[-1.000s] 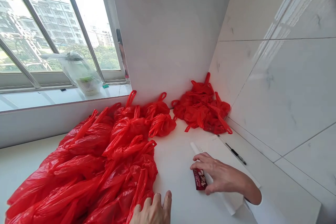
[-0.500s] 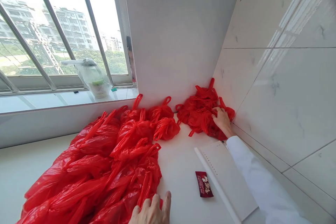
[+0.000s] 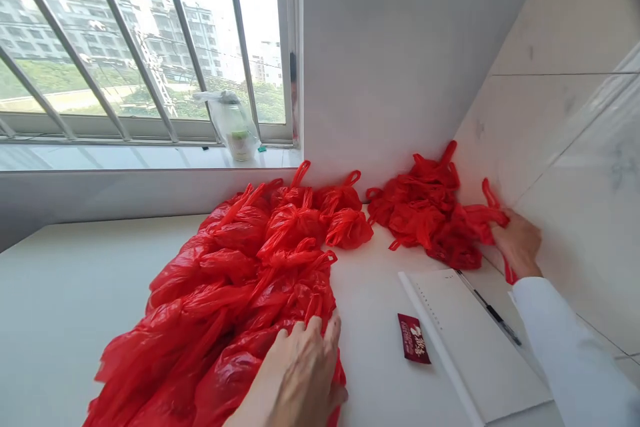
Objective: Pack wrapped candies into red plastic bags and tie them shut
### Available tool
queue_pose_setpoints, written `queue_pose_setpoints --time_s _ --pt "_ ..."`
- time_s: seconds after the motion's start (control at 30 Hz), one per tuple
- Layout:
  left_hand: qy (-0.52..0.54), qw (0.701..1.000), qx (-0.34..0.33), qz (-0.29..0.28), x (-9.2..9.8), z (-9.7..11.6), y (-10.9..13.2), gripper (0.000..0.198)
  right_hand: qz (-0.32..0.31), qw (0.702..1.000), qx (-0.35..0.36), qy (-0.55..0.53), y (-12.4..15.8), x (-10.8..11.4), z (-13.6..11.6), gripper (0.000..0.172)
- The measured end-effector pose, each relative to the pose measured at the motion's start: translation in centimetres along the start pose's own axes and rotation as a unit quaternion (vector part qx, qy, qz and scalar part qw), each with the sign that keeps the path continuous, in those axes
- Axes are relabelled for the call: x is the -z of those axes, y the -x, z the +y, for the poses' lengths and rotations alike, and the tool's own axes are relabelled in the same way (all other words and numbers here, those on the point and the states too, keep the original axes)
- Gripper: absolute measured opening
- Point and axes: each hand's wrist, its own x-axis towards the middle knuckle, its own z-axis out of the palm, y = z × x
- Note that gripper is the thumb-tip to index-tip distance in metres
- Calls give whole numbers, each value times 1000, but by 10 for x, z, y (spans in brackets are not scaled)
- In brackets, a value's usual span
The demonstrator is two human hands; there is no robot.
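Red-bag heap (image 3: pixel 235 280), eleven o'clock: left hand (image 3: pixel 303 367) atop, fingers apart. Red-bag pile (image 3: pixel 415 203), one o'clock: one bag (image 3: pixel 481 217) part-separated, right hand (image 3: pixel 521 243), fingers clamped thereon; others remaining.

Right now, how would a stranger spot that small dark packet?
Find the white table, then the larger heap of red bags. Between that heap and the white notebook lies the packet: small, flat, dark red, set apart from both by its pale lettering.

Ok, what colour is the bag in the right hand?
Red; the bag shows best in the head view.
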Motion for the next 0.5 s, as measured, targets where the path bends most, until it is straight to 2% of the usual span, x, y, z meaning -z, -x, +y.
queue_pose_setpoints --time_s 0.07,0.17,0.23,0.3,0.33,0.37,0.43,0.5 --pt "-7 1000 12 -16 9 -5 4 51 5 999 21 -34 8 23 3 34" --pt "-25 999 34 -33 22 -13 4 50 -28 990 75 -118 28 53 4 30" --pt "-30 998 44 -22 29 -16 3 50 -81 966 111 -219 48 68 -1 30" --pt "-27 999 42 -2 36 -17 2 48 -163 935 149 -277 73 75 -17 34" --pt "-24 999 37 5 39 -16 2 45 -204 919 177 -289 87 76 -28 36" --pt "-20 999 31 12 41 -15 1 41 -237 893 238 -299 102 76 -40 35" --pt "-7 1000 16 20 43 -11 1 30 -328 821 379 -273 135 72 -68 34" --pt "11 1000 0 14 41 -5 0 22 -400 767 447 -230 167 66 -93 44"
